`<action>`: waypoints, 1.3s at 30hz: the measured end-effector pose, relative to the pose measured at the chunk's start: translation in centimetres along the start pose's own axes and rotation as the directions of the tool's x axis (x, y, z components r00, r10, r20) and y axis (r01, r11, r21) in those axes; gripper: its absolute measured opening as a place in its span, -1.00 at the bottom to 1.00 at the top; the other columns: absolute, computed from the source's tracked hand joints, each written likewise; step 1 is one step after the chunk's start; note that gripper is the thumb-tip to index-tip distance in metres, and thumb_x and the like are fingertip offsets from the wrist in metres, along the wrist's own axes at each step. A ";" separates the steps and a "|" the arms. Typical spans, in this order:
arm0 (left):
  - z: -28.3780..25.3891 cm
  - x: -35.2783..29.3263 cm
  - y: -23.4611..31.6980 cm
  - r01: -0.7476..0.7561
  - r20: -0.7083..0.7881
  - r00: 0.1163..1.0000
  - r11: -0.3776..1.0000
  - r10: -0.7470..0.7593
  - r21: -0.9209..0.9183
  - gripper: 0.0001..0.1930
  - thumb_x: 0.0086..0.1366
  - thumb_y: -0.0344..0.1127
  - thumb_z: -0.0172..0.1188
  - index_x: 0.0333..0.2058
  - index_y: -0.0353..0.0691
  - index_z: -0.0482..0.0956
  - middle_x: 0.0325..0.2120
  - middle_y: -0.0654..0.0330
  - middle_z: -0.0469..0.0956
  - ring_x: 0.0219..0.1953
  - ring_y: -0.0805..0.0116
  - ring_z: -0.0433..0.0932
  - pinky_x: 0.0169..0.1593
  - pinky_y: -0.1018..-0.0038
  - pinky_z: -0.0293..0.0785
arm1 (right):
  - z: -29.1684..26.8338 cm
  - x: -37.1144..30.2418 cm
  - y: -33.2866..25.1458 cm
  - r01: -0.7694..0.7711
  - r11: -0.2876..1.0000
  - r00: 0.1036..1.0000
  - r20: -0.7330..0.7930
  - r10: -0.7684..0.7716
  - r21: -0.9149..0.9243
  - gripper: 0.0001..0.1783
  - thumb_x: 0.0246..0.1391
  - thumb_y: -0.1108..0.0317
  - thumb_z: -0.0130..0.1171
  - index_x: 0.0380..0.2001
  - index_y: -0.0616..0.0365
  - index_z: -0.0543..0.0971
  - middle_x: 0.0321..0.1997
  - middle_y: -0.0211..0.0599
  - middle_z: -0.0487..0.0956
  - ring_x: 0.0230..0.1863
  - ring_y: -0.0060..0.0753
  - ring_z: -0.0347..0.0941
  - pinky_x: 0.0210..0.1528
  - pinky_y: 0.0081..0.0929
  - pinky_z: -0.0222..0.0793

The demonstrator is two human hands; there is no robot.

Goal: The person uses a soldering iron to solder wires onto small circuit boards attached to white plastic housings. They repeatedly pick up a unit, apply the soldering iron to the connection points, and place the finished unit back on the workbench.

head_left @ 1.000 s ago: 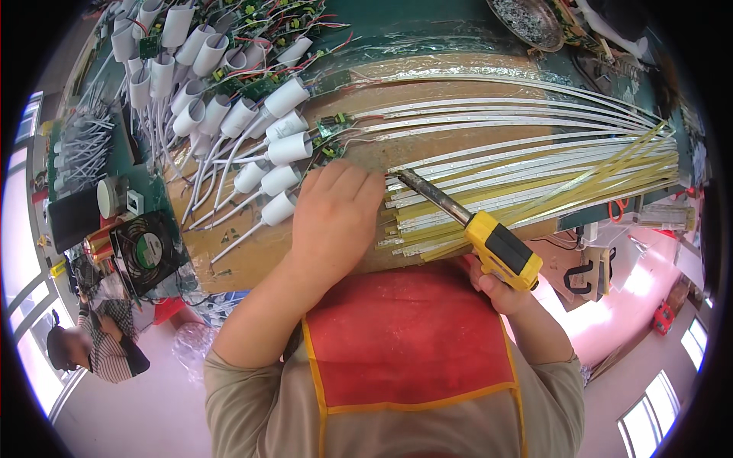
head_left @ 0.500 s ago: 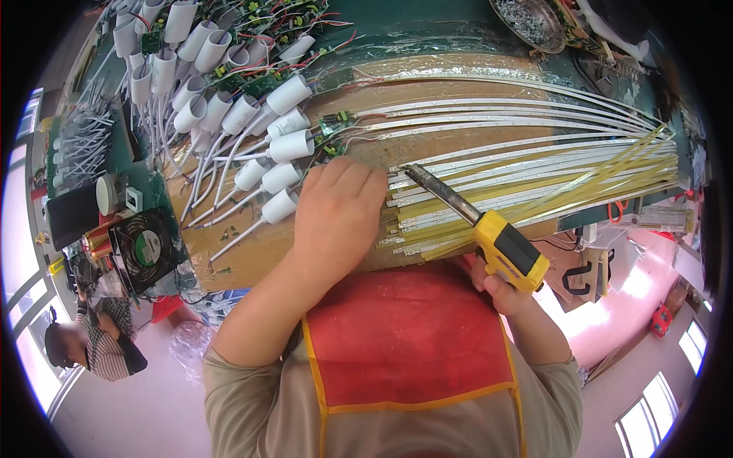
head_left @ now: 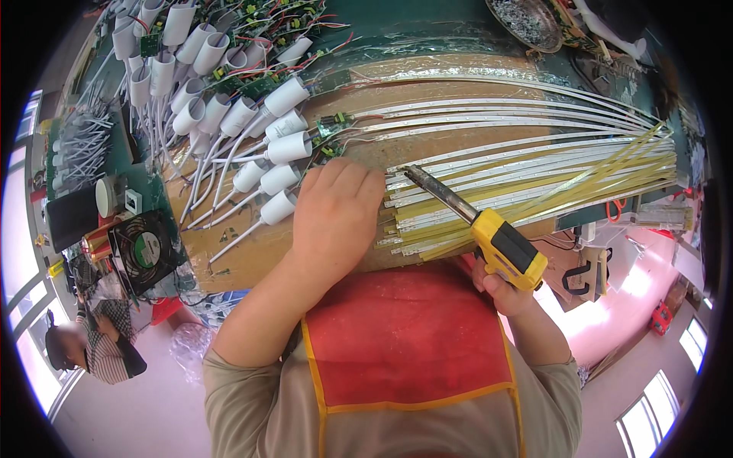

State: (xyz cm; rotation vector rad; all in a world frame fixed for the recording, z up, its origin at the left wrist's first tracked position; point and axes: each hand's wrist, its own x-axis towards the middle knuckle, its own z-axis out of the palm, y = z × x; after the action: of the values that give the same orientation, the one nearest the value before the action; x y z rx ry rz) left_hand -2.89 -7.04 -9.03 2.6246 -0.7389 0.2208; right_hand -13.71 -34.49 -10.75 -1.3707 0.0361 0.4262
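My right hand (head_left: 502, 295) is wrapped round the grip of a yellow and black soldering gun (head_left: 510, 246). Its long metal barrel slants up to the left, with the dark tip at the left ends of the LED strips (head_left: 458, 217). These thin white and yellow strips lie side by side across the board. Just left of the tip, my left hand (head_left: 337, 210) is closed with bent fingers; whatever they pinch is hidden behind the hand. White plastic lamp caps (head_left: 279, 179) with cables lie left of it. Beyond the knuckles sits a small green circuit board (head_left: 334, 124) wired to other strips.
More caps and circuit boards are heaped at the far left (head_left: 206, 53). A black fan (head_left: 143, 252) stands at the table's left edge. A round metal dish (head_left: 527, 21) of scraps is at the back right. Another person (head_left: 99, 336) in striped clothing is at the lower left.
Almost nothing differs. Both hands and the soldering gun keep their places, apart from a very slight shift of the whole view.
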 end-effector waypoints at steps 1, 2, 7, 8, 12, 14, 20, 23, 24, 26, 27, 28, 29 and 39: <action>0.0 0.0 0.0 0.003 0.003 1.000 1.000 -0.003 0.000 -0.79 -0.01 -0.48 0.11 -0.32 -0.21 0.56 -0.44 0.17 0.47 -0.28 0.17 0.48 -0.21 0.31 0.38 | -0.1 0.0 0.0 -0.002 1.000 1.000 0.001 0.002 -0.012 -0.79 0.04 0.37 0.24 -0.30 0.20 0.46 -0.47 -0.37 0.46 -0.46 -0.50 0.37 -0.42 -0.51 0.31; 0.0 0.0 0.0 0.000 0.003 1.000 1.000 0.000 0.005 -0.80 -0.02 -0.46 0.11 -0.34 -0.21 0.54 -0.43 0.17 0.47 -0.26 0.17 0.48 -0.20 0.31 0.38 | -0.1 -0.1 0.1 -0.003 1.000 1.000 0.001 0.003 -0.024 -0.79 0.04 0.37 0.25 -0.30 0.20 0.46 -0.47 -0.36 0.47 -0.46 -0.50 0.37 -0.42 -0.51 0.31; 0.2 0.0 0.0 -0.013 -0.008 1.000 1.000 0.013 0.011 -0.81 -0.05 -0.44 0.10 -0.38 -0.22 0.51 -0.42 0.15 0.46 -0.24 0.16 0.47 -0.19 0.30 0.38 | -0.1 -0.3 0.5 -0.017 1.000 0.999 -0.038 0.018 0.026 -0.75 0.02 0.44 0.25 -0.23 0.22 0.47 -0.43 -0.37 0.49 -0.43 -0.51 0.40 -0.39 -0.51 0.34; 0.1 0.0 0.0 -0.006 -0.006 1.000 1.000 0.006 0.007 -0.81 -0.03 -0.45 0.11 -0.35 -0.22 0.53 -0.43 0.16 0.46 -0.25 0.16 0.47 -0.19 0.30 0.38 | -0.1 -0.4 0.5 -0.020 0.999 0.999 -0.047 0.022 0.034 -0.75 0.01 0.45 0.25 -0.22 0.23 0.48 -0.42 -0.37 0.50 -0.42 -0.51 0.41 -0.38 -0.51 0.35; 0.0 0.0 0.0 0.007 -0.001 1.000 1.000 -0.007 -0.004 -0.79 0.01 -0.48 0.13 -0.31 -0.21 0.57 -0.43 0.17 0.48 -0.27 0.15 0.48 -0.20 0.29 0.38 | -0.3 -0.6 0.7 -0.013 1.000 0.998 -0.059 0.012 -0.023 -0.71 0.00 0.47 0.25 -0.17 0.24 0.49 -0.39 -0.36 0.53 -0.39 -0.51 0.43 -0.34 -0.52 0.37; 0.0 0.0 0.0 0.007 -0.003 1.000 1.000 -0.007 -0.006 -0.79 0.01 -0.48 0.13 -0.31 -0.21 0.57 -0.43 0.17 0.48 -0.27 0.15 0.48 -0.20 0.29 0.38 | -0.2 -0.6 0.7 -0.005 0.999 0.998 -0.070 0.002 -0.038 -0.70 0.01 0.47 0.25 -0.16 0.25 0.49 -0.38 -0.36 0.53 -0.38 -0.51 0.44 -0.33 -0.52 0.37; 0.0 0.0 0.0 0.014 -0.009 1.000 1.000 -0.014 -0.014 -0.79 0.00 -0.48 0.14 -0.31 -0.21 0.57 -0.43 0.17 0.48 -0.27 0.15 0.48 -0.19 0.29 0.38 | -0.2 -0.6 0.6 -0.013 0.999 0.995 -0.101 0.009 -0.041 -0.70 0.01 0.47 0.24 -0.15 0.24 0.50 -0.34 -0.37 0.54 -0.35 -0.51 0.45 -0.31 -0.52 0.37; 0.0 0.1 0.0 0.015 -0.009 1.000 1.000 -0.015 -0.014 -0.79 0.00 -0.48 0.14 -0.31 -0.20 0.57 -0.43 0.17 0.48 -0.28 0.15 0.48 -0.20 0.29 0.38 | -0.2 -0.7 0.7 -0.011 0.999 0.995 -0.098 0.006 -0.049 -0.69 0.01 0.48 0.24 -0.13 0.24 0.50 -0.32 -0.37 0.54 -0.32 -0.52 0.45 -0.28 -0.52 0.38; 0.0 0.1 0.0 0.015 -0.010 1.000 1.000 -0.015 -0.015 -0.78 0.00 -0.48 0.14 -0.31 -0.20 0.57 -0.42 0.17 0.48 -0.28 0.15 0.47 -0.20 0.29 0.38 | -0.3 -0.7 0.7 -0.018 0.999 0.996 -0.086 0.014 -0.043 -0.69 0.01 0.48 0.24 -0.13 0.24 0.50 -0.31 -0.37 0.54 -0.32 -0.52 0.46 -0.28 -0.52 0.39; 0.1 0.0 0.0 0.013 -0.013 1.000 1.000 -0.013 -0.016 -0.78 0.00 -0.48 0.14 -0.31 -0.20 0.57 -0.42 0.18 0.48 -0.28 0.15 0.47 -0.20 0.29 0.38 | -0.6 -0.8 0.7 -0.032 0.999 0.998 -0.062 0.030 -0.030 -0.68 0.00 0.48 0.24 -0.12 0.24 0.50 -0.30 -0.37 0.55 -0.30 -0.52 0.46 -0.27 -0.52 0.39; 0.1 0.0 -0.1 0.011 -0.015 1.000 1.000 -0.012 -0.017 -0.78 0.00 -0.48 0.14 -0.31 -0.20 0.57 -0.42 0.17 0.48 -0.29 0.15 0.47 -0.20 0.29 0.38 | -0.5 -0.7 0.7 -0.029 0.999 0.997 -0.076 0.026 -0.034 -0.68 0.00 0.48 0.24 -0.12 0.24 0.50 -0.30 -0.37 0.55 -0.31 -0.52 0.46 -0.27 -0.52 0.39; 0.1 0.0 -0.1 0.010 -0.018 1.000 1.000 -0.010 -0.018 -0.78 0.00 -0.49 0.14 -0.31 -0.20 0.57 -0.42 0.17 0.48 -0.29 0.15 0.47 -0.20 0.29 0.38 | -0.4 -0.7 0.7 -0.025 0.999 0.996 -0.091 0.022 -0.038 -0.68 0.00 0.48 0.24 -0.13 0.24 0.50 -0.30 -0.37 0.55 -0.31 -0.52 0.46 -0.27 -0.52 0.39; 0.1 0.0 -0.1 0.013 -0.018 1.000 1.000 -0.013 -0.019 -0.78 -0.01 -0.49 0.15 -0.31 -0.20 0.57 -0.42 0.17 0.48 -0.29 0.15 0.47 -0.20 0.29 0.38 | -0.3 -0.7 0.7 -0.022 0.999 0.994 -0.105 0.018 -0.041 -0.68 0.00 0.48 0.24 -0.13 0.24 0.50 -0.30 -0.37 0.55 -0.31 -0.51 0.46 -0.27 -0.52 0.39; 0.0 0.2 -0.1 0.012 -0.061 0.998 0.999 -0.014 -0.038 -0.78 -0.04 -0.52 0.19 -0.33 -0.20 0.57 -0.40 0.17 0.50 -0.31 0.14 0.47 -0.23 0.29 0.41 | -0.2 -0.6 0.5 -0.028 0.999 0.996 -0.088 0.025 -0.027 -0.71 0.01 0.47 0.23 -0.15 0.25 0.51 -0.35 -0.36 0.54 -0.36 -0.52 0.45 -0.31 -0.52 0.37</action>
State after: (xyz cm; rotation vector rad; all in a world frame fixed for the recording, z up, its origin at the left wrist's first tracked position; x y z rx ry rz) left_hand -2.69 -7.06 -9.03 2.5742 -0.6986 0.2801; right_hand -14.36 -34.78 -11.13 -1.4177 0.1214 0.3898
